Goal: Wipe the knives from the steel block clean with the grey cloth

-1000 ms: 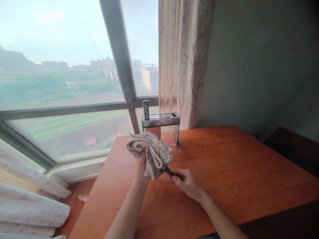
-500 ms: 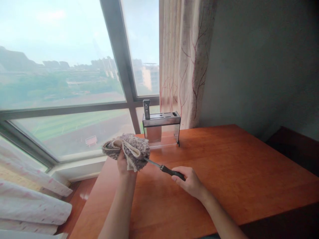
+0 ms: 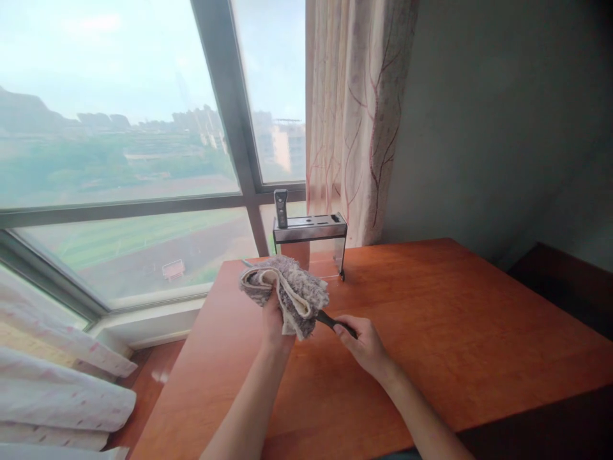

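My left hand (image 3: 278,322) is closed around a folded, shaggy grey-and-white cloth (image 3: 306,287). The cloth is wrapped about the shaft of a sharpening steel (image 3: 330,321), and most of that shaft is hidden inside it. A thin tip pokes out beyond the cloth's upper left side. My right hand (image 3: 366,345) grips the steel's black handle, with the cloth now against the handle's front end. Both hands are above the brown table. Behind them stands a knife block (image 3: 311,229) with a metal slotted top and clear sides. One grey-handled utensil (image 3: 281,209) sticks up from its left end.
The wooden table (image 3: 454,319) stretches to the right and back. A large window (image 3: 119,166) fills the left, with a low sill below. Patterned curtains (image 3: 354,115) hang behind the block, and more curtain cloth (image 3: 62,396) bunches at lower left.
My left hand has slid the cloth rightward along the shaft to the handle, covering the bare metal that showed before. The tip has come into view at the left. My right hand has barely moved.
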Available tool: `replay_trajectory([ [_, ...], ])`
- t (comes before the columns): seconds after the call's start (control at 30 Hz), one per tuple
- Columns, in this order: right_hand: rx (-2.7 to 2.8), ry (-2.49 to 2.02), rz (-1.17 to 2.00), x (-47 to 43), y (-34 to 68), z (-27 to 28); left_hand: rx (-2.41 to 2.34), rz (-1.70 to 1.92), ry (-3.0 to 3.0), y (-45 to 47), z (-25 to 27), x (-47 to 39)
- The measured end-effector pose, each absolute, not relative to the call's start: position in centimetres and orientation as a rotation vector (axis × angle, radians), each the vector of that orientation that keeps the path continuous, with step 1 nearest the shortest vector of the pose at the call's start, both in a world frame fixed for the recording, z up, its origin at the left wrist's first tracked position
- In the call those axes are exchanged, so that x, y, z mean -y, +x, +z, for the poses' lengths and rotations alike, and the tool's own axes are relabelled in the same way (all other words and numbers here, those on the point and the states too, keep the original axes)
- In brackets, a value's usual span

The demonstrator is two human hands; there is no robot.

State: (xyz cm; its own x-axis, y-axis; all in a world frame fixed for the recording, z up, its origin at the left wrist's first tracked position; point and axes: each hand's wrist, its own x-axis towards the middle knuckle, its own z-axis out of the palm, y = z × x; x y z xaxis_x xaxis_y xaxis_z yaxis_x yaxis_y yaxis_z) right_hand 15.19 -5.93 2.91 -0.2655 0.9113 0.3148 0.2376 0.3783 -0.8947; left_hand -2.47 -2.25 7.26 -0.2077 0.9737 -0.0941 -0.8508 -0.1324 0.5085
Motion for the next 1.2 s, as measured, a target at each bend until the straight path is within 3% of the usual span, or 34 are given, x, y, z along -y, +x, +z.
replay_trajectory([
  [0.2, 1.676, -1.039, 0.913, 6.0, 15.5, 3.3, -0.614, 1.625, 0.33, -1.0, 5.8, 2.4],
  [0.53, 1.805, -0.97, 0.892, 6.1, 16.4, 3.7, -0.81, 1.854, 0.319, -2.6, 7.4, 2.2],
  [0.73, 1.893, -0.938, 0.719, 5.9, 17.1, 4.2, -0.819, 2.056, 0.333, -5.3, 7.9, 1.2],
  [1.0, 1.754, -0.996, 0.463, 5.3, 17.4, 3.3, -0.761, 2.029, 0.392, -7.6, 8.2, 0.8],
  [1.2, 1.634, -1.076, 0.495, 5.3, 17.5, 3.1, -0.771, 1.999, 0.353, -6.7, 7.4, 0.5],
])
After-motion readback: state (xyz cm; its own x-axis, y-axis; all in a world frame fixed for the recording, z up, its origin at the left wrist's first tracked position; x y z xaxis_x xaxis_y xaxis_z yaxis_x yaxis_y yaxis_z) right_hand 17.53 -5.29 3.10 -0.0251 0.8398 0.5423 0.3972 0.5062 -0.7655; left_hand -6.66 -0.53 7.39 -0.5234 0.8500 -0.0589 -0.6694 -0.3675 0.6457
